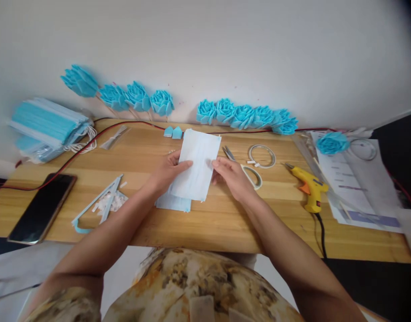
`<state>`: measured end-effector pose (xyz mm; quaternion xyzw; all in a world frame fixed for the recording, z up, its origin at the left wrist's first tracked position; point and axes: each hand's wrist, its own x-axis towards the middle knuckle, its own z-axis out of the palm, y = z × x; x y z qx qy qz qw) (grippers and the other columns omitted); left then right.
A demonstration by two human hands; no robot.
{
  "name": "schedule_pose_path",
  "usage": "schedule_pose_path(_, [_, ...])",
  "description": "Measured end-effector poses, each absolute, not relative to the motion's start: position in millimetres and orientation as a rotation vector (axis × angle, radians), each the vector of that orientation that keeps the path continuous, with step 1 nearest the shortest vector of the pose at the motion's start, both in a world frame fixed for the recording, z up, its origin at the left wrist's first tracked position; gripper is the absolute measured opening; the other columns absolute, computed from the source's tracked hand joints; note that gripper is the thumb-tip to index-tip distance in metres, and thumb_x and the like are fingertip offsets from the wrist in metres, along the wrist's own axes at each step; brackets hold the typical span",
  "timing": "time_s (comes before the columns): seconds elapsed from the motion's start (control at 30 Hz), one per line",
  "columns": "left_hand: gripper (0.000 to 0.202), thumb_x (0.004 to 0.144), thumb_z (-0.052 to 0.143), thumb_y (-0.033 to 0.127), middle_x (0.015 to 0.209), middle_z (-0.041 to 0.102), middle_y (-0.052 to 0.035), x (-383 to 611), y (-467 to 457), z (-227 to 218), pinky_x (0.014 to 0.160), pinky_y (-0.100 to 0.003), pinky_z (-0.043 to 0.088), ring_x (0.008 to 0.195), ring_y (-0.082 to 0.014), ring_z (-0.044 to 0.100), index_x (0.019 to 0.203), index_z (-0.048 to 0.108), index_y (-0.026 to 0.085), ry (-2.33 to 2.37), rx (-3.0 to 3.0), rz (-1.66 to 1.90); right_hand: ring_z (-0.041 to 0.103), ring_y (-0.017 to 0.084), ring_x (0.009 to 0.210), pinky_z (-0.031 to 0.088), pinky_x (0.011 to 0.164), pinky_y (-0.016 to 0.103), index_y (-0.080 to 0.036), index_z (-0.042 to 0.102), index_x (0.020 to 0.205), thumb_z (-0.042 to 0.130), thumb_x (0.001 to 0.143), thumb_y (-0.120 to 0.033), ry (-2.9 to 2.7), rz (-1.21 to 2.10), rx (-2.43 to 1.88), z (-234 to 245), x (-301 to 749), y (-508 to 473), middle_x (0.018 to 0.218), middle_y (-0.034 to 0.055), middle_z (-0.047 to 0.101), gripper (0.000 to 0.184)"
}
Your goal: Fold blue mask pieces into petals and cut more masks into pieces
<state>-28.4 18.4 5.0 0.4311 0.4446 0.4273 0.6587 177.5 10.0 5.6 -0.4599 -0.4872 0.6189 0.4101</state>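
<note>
A pale face mask sheet (200, 165), with no ear loops showing, is held up over the middle of the wooden table. My left hand (167, 172) grips its left edge, thumb on top and fingers behind. At the right edge, my right hand (229, 173) pinches the sheet between thumb and fingers. Another light blue mask sheet (175, 204) lies on the table, partly covered by the held one. Scissors (228, 153) with a white handle rest just beyond my right hand. Two small blue cut pieces (176, 133) lie behind the sheet.
Blue fabric flowers (243, 117) line the wall. A mask stack (47, 125), phone (42, 208), cut strips (108, 203) and white scraps are left. A tape roll (274, 158), yellow glue gun (307, 183) and papers (369, 179) are right. A red-black wire (108, 127) crosses the back.
</note>
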Motion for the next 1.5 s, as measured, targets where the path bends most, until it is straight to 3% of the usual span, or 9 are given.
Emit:
schedule_pose_path(0.13, [0.047,0.068,0.085,0.048,0.087,0.077,-0.0053,-30.3,14.4,8.4,0.063,-0.030,0.052,0.070,-0.0212,0.068,0.102,0.077,0.018,0.980,1.071,0.743,0.060,0.017,0.066,0.049,0.053,0.029,-0.023,0.069,0.089,0.077,0.072,-0.063,-1.078,1.555,-1.164,0.3,182.3,14.7,0.078,0.0015,0.067,0.044])
schedule_pose_path(0.4, [0.048,0.075,0.076,0.058,0.083,0.074,-0.0047,-32.0,14.5,7.6,0.056,-0.025,0.047,0.066,-0.0176,0.064,0.098,0.076,0.017,1.045,1.145,0.668,0.058,0.015,0.062,0.050,0.058,0.030,-0.022,0.068,0.077,0.087,0.066,-0.051,-0.983,1.411,-1.233,-10.0,181.4,16.0,0.071,-0.0012,0.066,0.037])
schedule_pose_path(0.63, [0.045,0.070,0.077,0.058,0.071,0.067,-0.0007,-33.6,16.7,3.6,0.049,-0.022,0.041,0.054,-0.0119,0.055,0.085,0.070,0.016,1.182,1.075,0.705,0.048,0.010,0.052,0.039,0.046,0.024,-0.021,0.066,0.072,0.085,0.067,-0.049,-0.977,1.398,-1.221,-4.5,174.8,11.7,0.060,-0.0030,0.056,0.034])
schedule_pose_path(0.83, [0.047,0.064,0.080,0.060,0.065,0.062,0.0007,-29.7,16.7,9.3,0.048,-0.022,0.038,0.051,-0.0108,0.051,0.075,0.064,0.017,1.191,0.994,0.776,0.048,0.010,0.049,0.039,0.042,0.025,-0.020,0.064,0.065,0.080,0.072,-0.058,-0.959,1.475,-1.121,-6.3,175.7,13.8,0.058,-0.0013,0.056,0.042])
schedule_pose_path(1.0, [0.047,0.066,0.079,0.060,0.068,0.066,-0.0011,-27.4,17.2,10.7,0.054,-0.025,0.045,0.057,-0.0138,0.057,0.078,0.065,0.016,1.156,0.932,0.914,0.053,0.010,0.052,0.041,0.045,0.023,-0.019,0.069,0.072,0.078,0.077,-0.055,-1.063,1.624,-1.049,-4.9,174.6,11.4,0.063,-0.0005,0.062,0.038])
schedule_pose_path(1.2, [0.054,0.064,0.081,0.064,0.079,0.073,-0.0069,-28.1,17.7,7.1,0.057,-0.028,0.048,0.063,-0.0177,0.064,0.086,0.071,0.015,1.111,0.953,0.848,0.050,0.008,0.049,0.039,0.046,0.023,-0.018,0.069,0.071,0.078,0.077,-0.049,-1.196,1.491,-1.141,-3.6,173.3,9.6,0.059,-0.0028,0.061,0.033])
schedule_pose_path(1.5, [0.051,0.056,0.090,0.050,0.087,0.076,-0.0086,-29.8,16.4,6.0,0.060,-0.030,0.051,0.069,-0.0198,0.067,0.089,0.075,0.014,1.225,0.976,0.763,0.050,0.009,0.049,0.040,0.048,0.023,-0.018,0.069,0.073,0.074,0.080,-0.053,-1.348,1.374,-1.190,-4.9,174.9,7.3,0.057,-0.0033,0.059,0.035])
